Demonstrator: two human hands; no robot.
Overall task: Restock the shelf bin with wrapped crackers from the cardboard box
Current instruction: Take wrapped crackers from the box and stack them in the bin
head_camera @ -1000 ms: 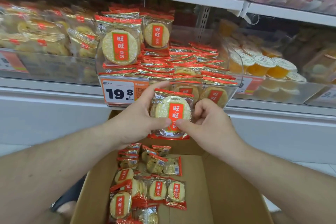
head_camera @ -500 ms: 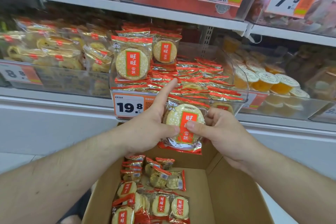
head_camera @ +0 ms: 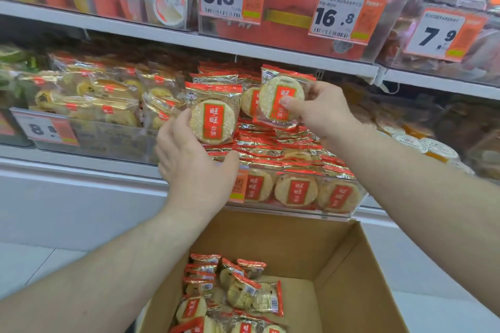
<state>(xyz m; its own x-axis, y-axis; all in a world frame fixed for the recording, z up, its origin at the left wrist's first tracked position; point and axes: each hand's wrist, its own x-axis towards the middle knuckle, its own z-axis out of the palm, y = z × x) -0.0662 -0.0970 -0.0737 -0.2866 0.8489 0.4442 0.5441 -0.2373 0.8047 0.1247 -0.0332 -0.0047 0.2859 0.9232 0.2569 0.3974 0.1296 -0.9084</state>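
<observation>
Bare forearms (head_camera: 113,273), no sleeves

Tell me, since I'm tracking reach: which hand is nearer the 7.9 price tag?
Right. The right hand, holding a cracker pack, is below and left of the 7.9 price tag; the left hand is farther left and lower.

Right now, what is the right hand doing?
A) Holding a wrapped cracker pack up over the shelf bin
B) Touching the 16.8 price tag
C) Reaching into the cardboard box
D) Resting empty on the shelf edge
A: the right hand pinches a wrapped cracker pack above the stacked packs in the shelf bin, while the cardboard box sits below, untouched by it.
</observation>
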